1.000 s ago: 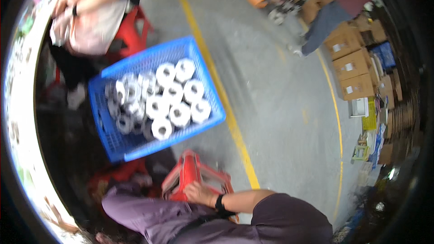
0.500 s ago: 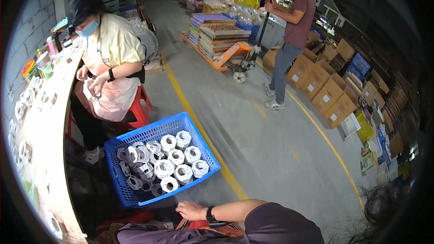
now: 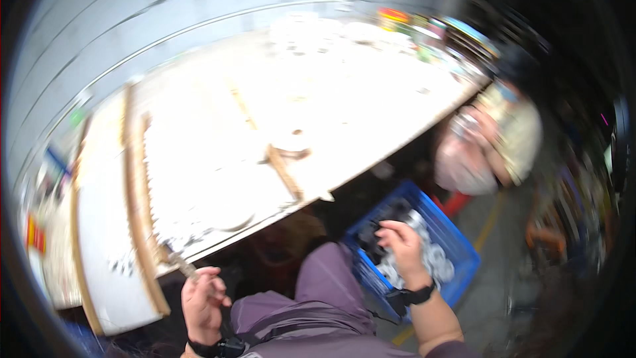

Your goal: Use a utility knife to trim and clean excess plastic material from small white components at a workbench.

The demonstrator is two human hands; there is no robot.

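Note:
My left hand is at the table's front edge, its fingers closed around a slim stick-like tool with a dark tip; blur hides its exact kind. Over the blue basket, my right hand hangs with loosely bent fingers apart and nothing visible in them. White and grey ring-shaped parts fill much of that basket. A brightly lit table stretches ahead of me, its surface partly washed out by glare.
Wooden-edged trays lie at the table's left end. A wooden strip and a round object sit near mid-table. Pale parts and containers stand along the wall. A seated co-worker handles something at the right.
My view has swung left from the aisle to the table, so the basket and co-worker now appear at the right. My right hand has lifted from my lap; my left hand has come into view.

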